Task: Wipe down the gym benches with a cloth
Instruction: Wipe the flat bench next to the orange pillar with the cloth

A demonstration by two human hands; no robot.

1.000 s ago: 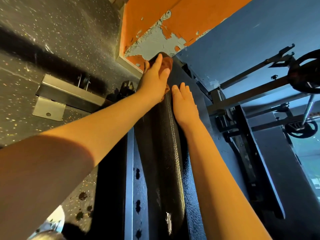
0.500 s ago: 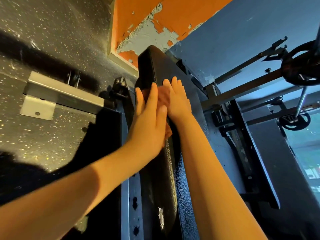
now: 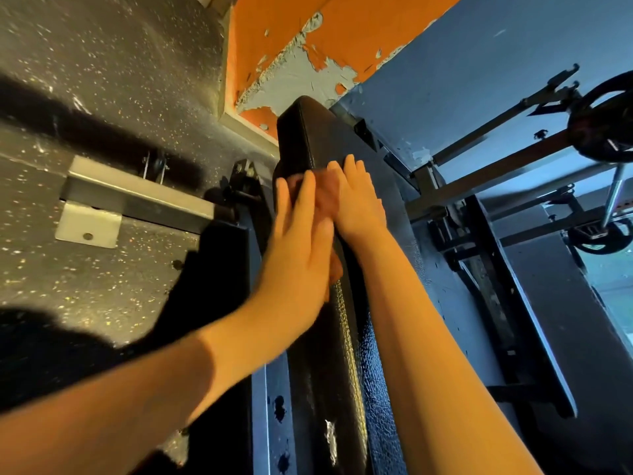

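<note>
Beyond the left hand (image 3: 298, 255), the bench (image 3: 303, 132) runs lengthwise toward the wall (image 3: 342, 22).

We stand in a gym: black padded bench (image 3: 305, 138), weight plates (image 3: 597, 108) on steel racks (image 3: 479, 176), speckled rubber flooring (image 3: 102, 80), an orange wall (image 3: 274, 36) with peeling paint.

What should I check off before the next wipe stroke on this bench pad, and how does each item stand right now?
1. Cloth under the left hand: ok, pressed flat against the bench pad.
2. Right hand steadying the pad: ok, it lies flat on top.
3. Far end of the pad unobstructed: ok, nothing lies on it.
4. Near end clean: cannot tell; a pale mark shows there, dirt or wear.
5. Cloth damp enough: cannot tell.
</note>
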